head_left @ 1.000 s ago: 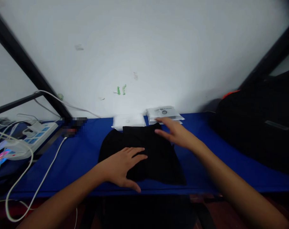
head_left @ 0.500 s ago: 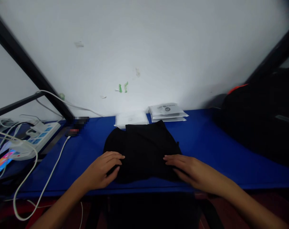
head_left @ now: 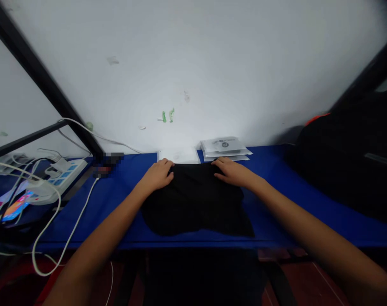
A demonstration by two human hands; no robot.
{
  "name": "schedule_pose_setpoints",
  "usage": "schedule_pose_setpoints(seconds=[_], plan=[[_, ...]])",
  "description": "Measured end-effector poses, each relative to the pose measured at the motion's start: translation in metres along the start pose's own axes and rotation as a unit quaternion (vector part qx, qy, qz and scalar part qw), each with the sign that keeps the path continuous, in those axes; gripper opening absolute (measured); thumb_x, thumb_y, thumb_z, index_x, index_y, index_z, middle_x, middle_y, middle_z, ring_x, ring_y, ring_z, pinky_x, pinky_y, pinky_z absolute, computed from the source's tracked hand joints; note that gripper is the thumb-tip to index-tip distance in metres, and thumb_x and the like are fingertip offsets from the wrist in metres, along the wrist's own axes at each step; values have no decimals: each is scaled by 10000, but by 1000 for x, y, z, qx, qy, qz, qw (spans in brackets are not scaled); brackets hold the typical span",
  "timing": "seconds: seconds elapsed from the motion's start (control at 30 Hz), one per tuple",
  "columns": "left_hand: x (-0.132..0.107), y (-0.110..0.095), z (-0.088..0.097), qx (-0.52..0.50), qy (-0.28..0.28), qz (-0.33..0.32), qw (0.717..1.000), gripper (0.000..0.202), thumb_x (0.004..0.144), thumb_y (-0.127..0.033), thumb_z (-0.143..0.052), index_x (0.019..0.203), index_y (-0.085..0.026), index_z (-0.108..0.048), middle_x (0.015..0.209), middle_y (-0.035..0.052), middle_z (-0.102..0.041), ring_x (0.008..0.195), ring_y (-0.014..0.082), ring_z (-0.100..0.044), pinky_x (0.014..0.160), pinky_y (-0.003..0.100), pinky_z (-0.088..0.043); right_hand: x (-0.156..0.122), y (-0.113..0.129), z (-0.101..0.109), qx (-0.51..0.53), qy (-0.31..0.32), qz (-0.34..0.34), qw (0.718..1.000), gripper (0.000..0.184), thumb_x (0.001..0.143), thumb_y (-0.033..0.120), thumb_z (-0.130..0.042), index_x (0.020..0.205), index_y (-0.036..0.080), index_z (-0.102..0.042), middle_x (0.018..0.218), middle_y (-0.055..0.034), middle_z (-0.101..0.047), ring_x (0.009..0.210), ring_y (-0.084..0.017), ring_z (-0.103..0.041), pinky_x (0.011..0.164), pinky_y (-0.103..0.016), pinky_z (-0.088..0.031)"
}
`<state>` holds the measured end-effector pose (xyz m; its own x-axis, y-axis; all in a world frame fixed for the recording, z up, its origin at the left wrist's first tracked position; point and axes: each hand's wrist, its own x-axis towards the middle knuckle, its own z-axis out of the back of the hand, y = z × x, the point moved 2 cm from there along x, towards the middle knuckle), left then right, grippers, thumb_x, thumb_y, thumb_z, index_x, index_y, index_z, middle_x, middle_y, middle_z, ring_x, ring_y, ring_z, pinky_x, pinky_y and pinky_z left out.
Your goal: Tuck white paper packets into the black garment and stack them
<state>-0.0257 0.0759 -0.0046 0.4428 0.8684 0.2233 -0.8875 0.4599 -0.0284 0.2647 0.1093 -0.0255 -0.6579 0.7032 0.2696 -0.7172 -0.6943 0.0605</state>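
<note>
A black piece of folded fabric (head_left: 196, 199), perhaps a garment, lies spread on the blue table (head_left: 276, 199) in front of me. My left hand (head_left: 158, 175) rests on its far left corner, thumb apart from the fingers. At the far right corner lies my right hand (head_left: 231, 171), its fingers stretched along the far edge and the thumb spread toward me. Both hands touch the fabric from above. The lower right corner of the fabric sticks out in a point near the table's front edge.
Behind the fabric lie a flat white packet (head_left: 177, 154) and stacked plastic bags (head_left: 225, 146) with printing. On the left are a power strip (head_left: 66, 178), white cables and a lit phone (head_left: 16, 208). A large black bag (head_left: 349, 161) occupies the right side.
Both hands have moved from the near sides of the fabric to its far corners. The fabric's near right corner now spreads further out. The view has shifted slightly.
</note>
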Motion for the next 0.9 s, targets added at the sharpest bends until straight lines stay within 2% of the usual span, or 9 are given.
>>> schedule_pose_setpoints(seconds=[0.13,0.27,0.37,0.47,0.67,0.77,0.9], plan=[[21,-11,-22,4,4,3,1000,405,890,-383,-567,1205,-132,-520,1217,180,-571,1123,318,-546,917,438,-460,13,0,-14,-28,-24,-10,999,335,875,267,-583,1171,110,-575,1169,-191,-588,1107,-315,-551,929,-450,-477],[19,-14,-31,17,-23,9,1000,250,906,-293,-537,1104,-143,-563,1122,164,-596,1064,317,-553,897,463,-455,10,-2,-22,-39,-63,-25,997,381,924,266,-503,1272,115,-520,1269,-181,-560,1190,-305,-495,988,-459,-433],[15,-13,-28,19,-54,9,998,212,908,-222,-506,1101,-156,-564,1081,140,-592,992,287,-570,862,438,-472,10,-4,-25,-48,-66,-32,996,371,936,210,-459,1282,89,-520,1258,-173,-572,1170,-292,-495,993,-428,-419],[13,-11,-22,-8,-115,13,993,213,902,-226,-516,1104,-173,-560,1042,111,-583,972,271,-574,833,411,-489,14,-4,-25,-58,-68,-39,995,347,929,162,-431,1240,70,-555,1144,-180,-598,1074,-295,-515,959,-433,-417],[9,-8,-12,-174,-188,-11,967,253,835,-116,-506,1066,-193,-571,925,43,-564,864,185,-582,792,337,-503,17,-2,-25,-73,-60,-34,995,321,894,149,-438,1161,85,-603,1004,-171,-597,964,-308,-502,881,-446,-429],[6,-11,-5,-225,-204,-40,952,350,755,-38,-475,1041,-201,-595,863,21,-566,783,153,-562,697,279,-481,16,-2,-25,-76,-61,-36,995,389,844,111,-466,1213,63,-576,1066,-189,-589,1006,-317,-492,896,-445,-417],[1,-21,3,-271,-188,-71,942,431,700,3,-435,1028,-214,-613,819,7,-570,714,129,-541,619,246,-437,15,-1,-25,-49,-63,-9,997,511,808,23,-401,1304,75,-514,1301,-175,-545,1153,-301,-451,981,-434,-366]])
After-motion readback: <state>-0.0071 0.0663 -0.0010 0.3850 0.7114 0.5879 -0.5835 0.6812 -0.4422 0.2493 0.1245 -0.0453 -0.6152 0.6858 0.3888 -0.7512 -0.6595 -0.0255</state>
